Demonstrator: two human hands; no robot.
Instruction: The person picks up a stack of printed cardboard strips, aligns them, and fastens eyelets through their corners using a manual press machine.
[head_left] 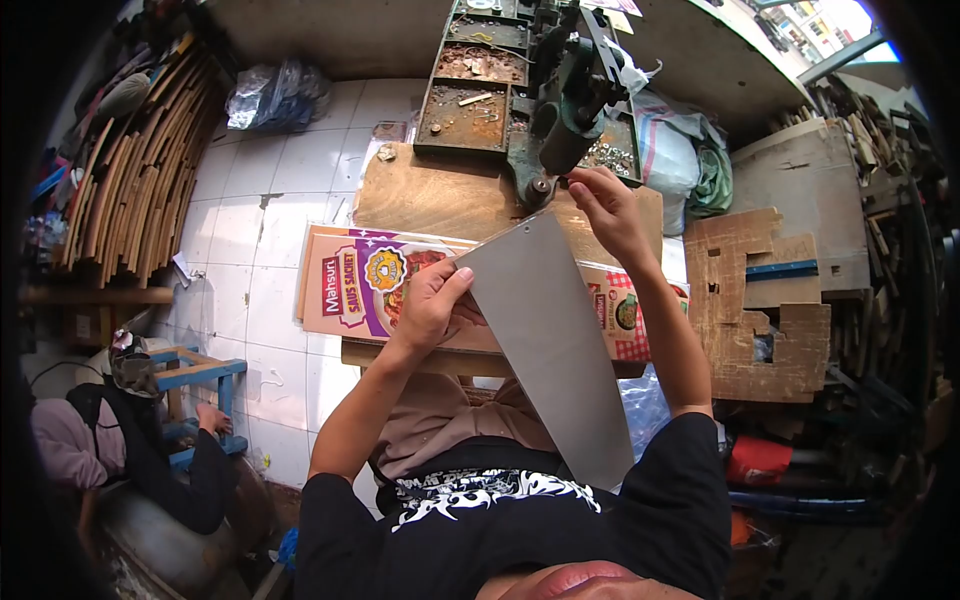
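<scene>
My left hand (432,303) is closed on the left edge of a grey flat panel (555,345), which tapers and has a small hole near its top corner. The panel slants across my lap. My right hand (607,207) is raised beside the dark metal press (570,130), with thumb and fingers pinched near its lower end; what they hold, if anything, is too small to make out. The panel's top corner lies just below the press's round base (540,187). Under the panel, printed cardboard (345,280) covers part of the wooden bench (430,195).
Behind the bench stands a compartment tray (462,115) with small metal parts. Stacked wood strips (140,165) are at the left, near a blue stool frame (200,372) and another person (130,455). Cut boards (740,300) and sacks (665,145) are at the right.
</scene>
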